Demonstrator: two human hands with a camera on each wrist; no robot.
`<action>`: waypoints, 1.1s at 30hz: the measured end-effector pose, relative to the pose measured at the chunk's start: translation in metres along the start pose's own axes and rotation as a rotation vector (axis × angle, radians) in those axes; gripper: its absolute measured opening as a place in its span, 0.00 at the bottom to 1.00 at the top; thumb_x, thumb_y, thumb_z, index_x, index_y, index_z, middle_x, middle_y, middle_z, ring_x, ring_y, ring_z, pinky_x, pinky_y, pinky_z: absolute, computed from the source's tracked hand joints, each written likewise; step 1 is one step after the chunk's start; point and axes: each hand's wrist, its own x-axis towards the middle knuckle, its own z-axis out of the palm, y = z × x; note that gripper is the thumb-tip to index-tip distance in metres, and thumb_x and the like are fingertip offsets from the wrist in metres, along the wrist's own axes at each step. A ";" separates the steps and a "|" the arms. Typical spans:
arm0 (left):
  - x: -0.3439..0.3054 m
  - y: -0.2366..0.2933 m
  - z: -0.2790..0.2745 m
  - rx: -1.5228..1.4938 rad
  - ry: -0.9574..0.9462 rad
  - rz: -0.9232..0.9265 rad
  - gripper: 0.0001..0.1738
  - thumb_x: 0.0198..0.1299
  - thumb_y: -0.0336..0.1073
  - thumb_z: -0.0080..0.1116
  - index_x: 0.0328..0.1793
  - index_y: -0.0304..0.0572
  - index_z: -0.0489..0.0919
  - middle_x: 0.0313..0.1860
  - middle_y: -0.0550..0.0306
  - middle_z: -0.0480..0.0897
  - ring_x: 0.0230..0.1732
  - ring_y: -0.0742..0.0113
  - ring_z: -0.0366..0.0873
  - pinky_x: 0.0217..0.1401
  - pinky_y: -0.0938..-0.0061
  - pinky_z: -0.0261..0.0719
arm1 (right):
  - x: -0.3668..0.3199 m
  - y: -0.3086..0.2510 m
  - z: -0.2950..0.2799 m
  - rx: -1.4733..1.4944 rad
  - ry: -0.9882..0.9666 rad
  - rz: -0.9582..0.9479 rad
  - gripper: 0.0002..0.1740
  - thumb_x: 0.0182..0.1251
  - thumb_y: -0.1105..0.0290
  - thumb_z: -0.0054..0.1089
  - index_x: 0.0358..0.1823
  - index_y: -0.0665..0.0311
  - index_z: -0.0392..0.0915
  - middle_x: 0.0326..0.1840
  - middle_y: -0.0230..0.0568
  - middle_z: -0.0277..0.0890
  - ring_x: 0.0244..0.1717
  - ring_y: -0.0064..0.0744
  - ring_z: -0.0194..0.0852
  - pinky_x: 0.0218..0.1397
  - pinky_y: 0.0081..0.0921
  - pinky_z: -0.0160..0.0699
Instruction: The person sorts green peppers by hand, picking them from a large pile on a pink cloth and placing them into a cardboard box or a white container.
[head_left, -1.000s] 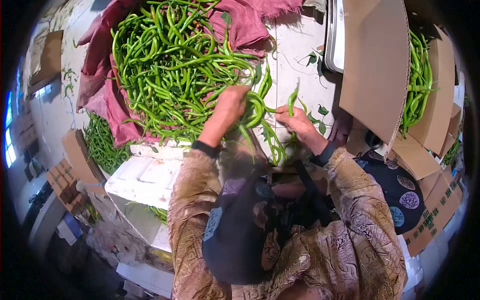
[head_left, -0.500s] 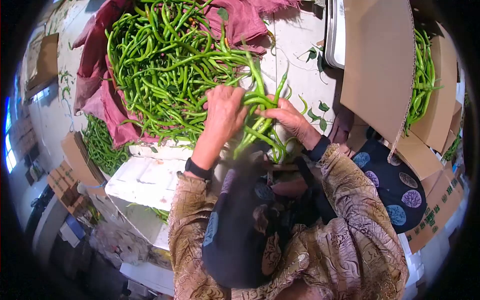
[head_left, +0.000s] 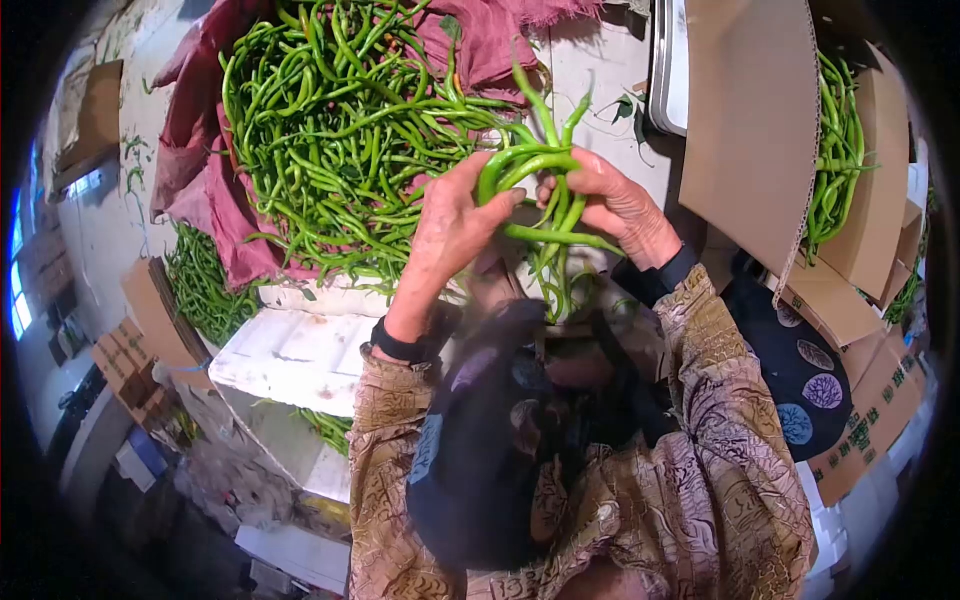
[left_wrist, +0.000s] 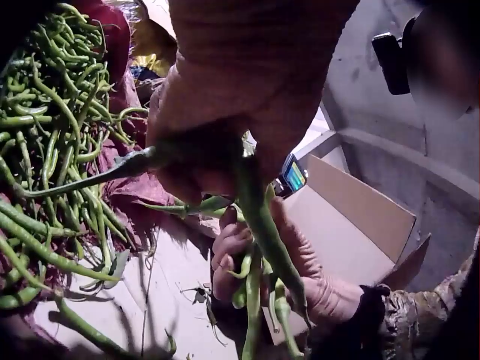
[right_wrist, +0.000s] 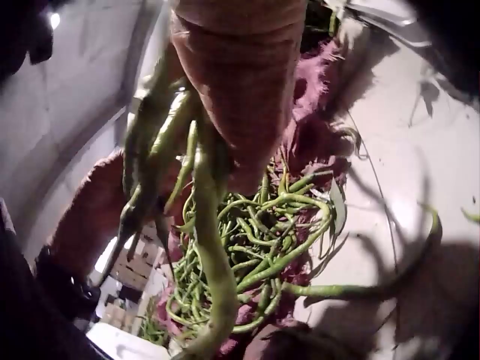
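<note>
Both hands meet at a bunch of long green peppers (head_left: pixel 545 160), gathered in front of the person's chest. Left hand (head_left: pixel 448 218): grip closed partway, thumb and fingers bent about the near side of the bunch, a bowed pepper lying between them. Right hand (head_left: pixel 622 208): grip tighter, thumb laid over the peppers, fingers curled in behind; left wrist view shows those fingers wrapped round several stems or bodies, which cannot be sorted out. Thin ends poke out beyond the two grips; other peppers hang below them toward the lap. One pepper runs crosswise just under the right grip, its tip pointing toward the right wrist. Left of the left grip and beyond it, a big tangled heap of peppers (head_left: pixel 335 150) lies on a pink cloth (head_left: pixel 180 165). Lower left of that grip, near the forearm, a white box (head_left: pixel 290 360); farther left, a smaller pepper pile (head_left: pixel 205 290). Past the right grip, loose leaves (head_left: pixel 625 107) on a pale surface (head_left: pixel 580 70). Right of the right grip, well apart, a cardboard box (head_left: pixel 750 130), with more peppers (head_left: pixel 840 150) behind its raised flap. Dark bands (head_left: pixel 400 345) at both wrists.
</note>
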 end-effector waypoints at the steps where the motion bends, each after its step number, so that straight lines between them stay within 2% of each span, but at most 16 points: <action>1: 0.001 -0.005 0.001 -0.113 -0.027 -0.041 0.23 0.56 0.34 0.66 0.56 0.34 0.76 0.37 0.59 0.82 0.35 0.74 0.76 0.40 0.78 0.75 | 0.000 0.003 -0.002 -0.001 0.000 -0.003 0.24 0.61 0.68 0.66 0.57 0.67 0.70 0.45 0.40 0.76 0.42 0.30 0.77 0.49 0.29 0.78; 3: 0.000 -0.011 0.007 -0.226 -0.056 -0.085 0.24 0.55 0.34 0.66 0.58 0.35 0.75 0.38 0.61 0.81 0.36 0.75 0.75 0.41 0.79 0.74 | 0.000 0.010 -0.003 0.349 0.133 0.041 0.25 0.63 0.62 0.66 0.56 0.68 0.71 0.42 0.42 0.76 0.42 0.33 0.77 0.51 0.32 0.78; 4: -0.001 -0.009 0.012 -0.294 -0.050 -0.090 0.25 0.55 0.33 0.66 0.59 0.35 0.75 0.39 0.62 0.80 0.37 0.76 0.74 0.42 0.79 0.74 | 0.002 0.013 -0.008 0.344 0.142 0.010 0.25 0.65 0.58 0.64 0.54 0.69 0.71 0.41 0.42 0.76 0.39 0.34 0.76 0.51 0.34 0.77; 9: -0.014 -0.013 0.021 -0.742 -0.091 -0.234 0.27 0.54 0.32 0.65 0.60 0.34 0.73 0.41 0.60 0.78 0.39 0.75 0.74 0.44 0.79 0.72 | -0.005 0.008 -0.019 0.385 0.107 0.023 0.23 0.67 0.57 0.62 0.52 0.69 0.74 0.40 0.41 0.76 0.38 0.32 0.73 0.50 0.37 0.76; 10: -0.015 -0.020 0.023 -0.852 -0.097 -0.228 0.24 0.57 0.26 0.62 0.61 0.34 0.73 0.42 0.61 0.80 0.39 0.77 0.75 0.43 0.81 0.73 | -0.007 0.008 -0.020 0.339 0.145 0.030 0.23 0.66 0.57 0.62 0.53 0.69 0.74 0.40 0.41 0.76 0.37 0.32 0.72 0.50 0.37 0.75; 13: -0.015 -0.031 0.020 -0.886 -0.030 -0.238 0.22 0.58 0.28 0.61 0.59 0.34 0.74 0.40 0.59 0.80 0.36 0.76 0.74 0.41 0.81 0.73 | -0.019 0.001 -0.007 0.257 0.172 -0.018 0.23 0.64 0.60 0.65 0.53 0.69 0.73 0.40 0.38 0.75 0.36 0.28 0.70 0.46 0.30 0.74; 15: -0.014 -0.033 0.018 -0.943 -0.037 -0.206 0.21 0.58 0.29 0.62 0.58 0.33 0.74 0.38 0.57 0.80 0.34 0.76 0.74 0.39 0.81 0.72 | -0.025 -0.011 0.006 -0.083 0.240 -0.038 0.21 0.62 0.65 0.67 0.51 0.69 0.74 0.39 0.36 0.75 0.36 0.23 0.69 0.42 0.23 0.73; 16: -0.014 -0.030 0.016 -0.983 -0.026 -0.219 0.21 0.59 0.30 0.62 0.58 0.33 0.74 0.37 0.57 0.80 0.33 0.76 0.73 0.39 0.81 0.72 | -0.025 -0.015 -0.001 -0.128 0.204 -0.028 0.19 0.60 0.69 0.67 0.50 0.68 0.73 0.39 0.34 0.75 0.36 0.18 0.71 0.39 0.16 0.71; 17: -0.014 -0.028 0.014 -1.024 -0.014 -0.231 0.21 0.59 0.30 0.63 0.58 0.33 0.74 0.37 0.57 0.80 0.32 0.76 0.73 0.38 0.81 0.72 | -0.027 -0.017 -0.004 -0.130 0.203 -0.029 0.19 0.60 0.69 0.67 0.50 0.68 0.73 0.39 0.34 0.75 0.36 0.18 0.71 0.39 0.16 0.71; 19: -0.013 -0.033 0.015 -1.029 -0.052 -0.235 0.20 0.59 0.31 0.63 0.57 0.33 0.74 0.37 0.57 0.80 0.31 0.76 0.72 0.37 0.82 0.71 | -0.031 -0.024 -0.003 -0.240 0.154 0.142 0.18 0.58 0.72 0.66 0.49 0.68 0.73 0.38 0.34 0.75 0.35 0.18 0.71 0.35 0.13 0.70; 20: -0.013 -0.032 0.019 -0.974 -0.058 -0.246 0.19 0.59 0.30 0.62 0.56 0.33 0.74 0.36 0.57 0.80 0.31 0.76 0.72 0.36 0.82 0.71 | -0.028 -0.015 -0.006 -0.341 0.155 0.130 0.19 0.57 0.74 0.66 0.49 0.68 0.73 0.38 0.33 0.75 0.34 0.17 0.71 0.31 0.10 0.67; 23: -0.011 -0.034 0.025 -0.887 -0.068 -0.259 0.19 0.59 0.29 0.60 0.56 0.33 0.73 0.33 0.60 0.77 0.29 0.77 0.70 0.35 0.82 0.69 | -0.017 0.004 -0.008 -0.321 0.299 0.028 0.19 0.55 0.76 0.67 0.49 0.67 0.75 0.42 0.32 0.76 0.39 0.17 0.72 0.37 0.12 0.68; 26: -0.012 -0.037 0.015 -1.203 -0.049 -0.184 0.20 0.60 0.28 0.58 0.58 0.31 0.71 0.32 0.62 0.72 0.27 0.77 0.64 0.30 0.81 0.64 | -0.019 0.000 -0.005 -0.300 0.421 -0.024 0.21 0.56 0.76 0.67 0.52 0.68 0.75 0.47 0.35 0.76 0.46 0.20 0.74 0.46 0.15 0.72; 30: -0.014 -0.033 0.012 -1.287 -0.050 -0.205 0.18 0.61 0.30 0.57 0.55 0.30 0.71 0.27 0.63 0.69 0.24 0.77 0.62 0.28 0.80 0.63 | -0.014 0.010 0.006 -0.187 0.275 -0.025 0.26 0.59 0.75 0.64 0.61 0.66 0.71 0.51 0.31 0.76 0.43 0.15 0.70 0.37 0.13 0.70; 32: -0.013 -0.038 0.015 -1.373 -0.180 -0.206 0.15 0.61 0.29 0.57 0.53 0.31 0.73 0.28 0.61 0.71 0.24 0.77 0.62 0.28 0.80 0.63 | -0.010 0.012 -0.003 -0.062 0.218 0.023 0.25 0.60 0.74 0.64 0.60 0.67 0.71 0.48 0.31 0.76 0.41 0.15 0.71 0.38 0.13 0.71; 33: -0.011 -0.041 0.017 -1.384 -0.132 -0.196 0.12 0.62 0.29 0.56 0.50 0.32 0.75 0.28 0.60 0.72 0.24 0.77 0.63 0.28 0.80 0.63 | -0.009 0.014 -0.007 0.066 0.162 0.070 0.25 0.61 0.73 0.64 0.60 0.67 0.71 0.45 0.31 0.77 0.40 0.15 0.71 0.39 0.13 0.72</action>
